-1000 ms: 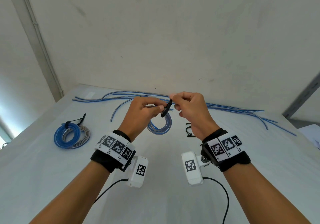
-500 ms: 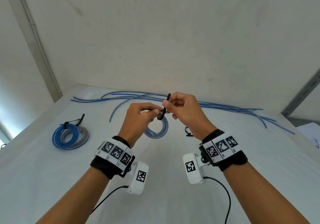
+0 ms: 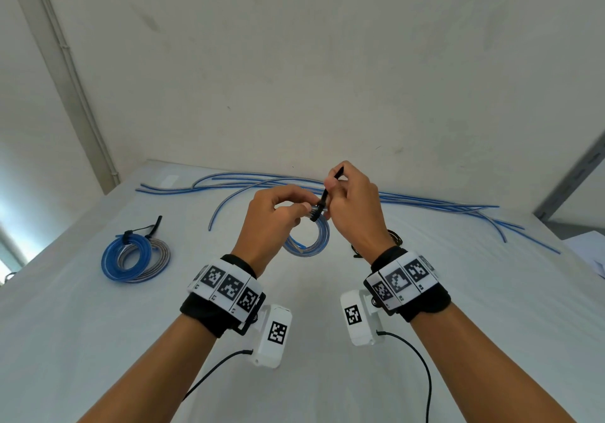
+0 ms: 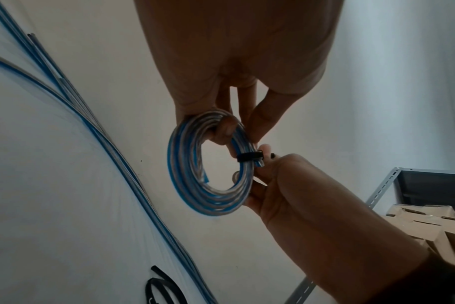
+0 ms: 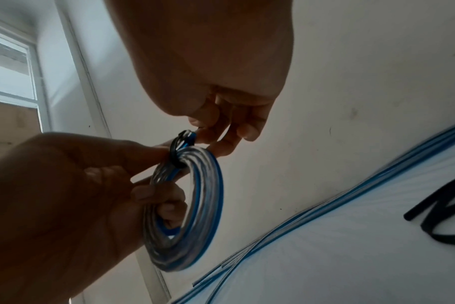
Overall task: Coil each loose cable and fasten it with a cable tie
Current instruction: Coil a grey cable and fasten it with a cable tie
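A blue and clear cable coil (image 3: 307, 242) hangs in the air above the white table (image 3: 98, 341). My left hand (image 3: 294, 208) grips its top, fingers curled through the ring (image 4: 210, 164). A black cable tie (image 3: 322, 200) is looped round the coil's strands (image 4: 248, 158) beside the left thumb. My right hand (image 3: 337, 193) pinches the tie's tail, whose tip sticks up past the knuckles. In the right wrist view the tie (image 5: 178, 150) sits snug round the coil (image 5: 192, 205) just under the right fingertips.
Two tied coils (image 3: 136, 255) lie at the table's left. Several loose blue cables (image 3: 425, 203) run along the back edge by the wall. Spare black ties (image 5: 442, 205) lie under my right wrist. A metal shelf with cardboard boxes (image 4: 416, 216) stands to the right.
The right hand has drawn the tie's tail up and to the right, and the loop has closed in round the coil. Both hands rose slightly.
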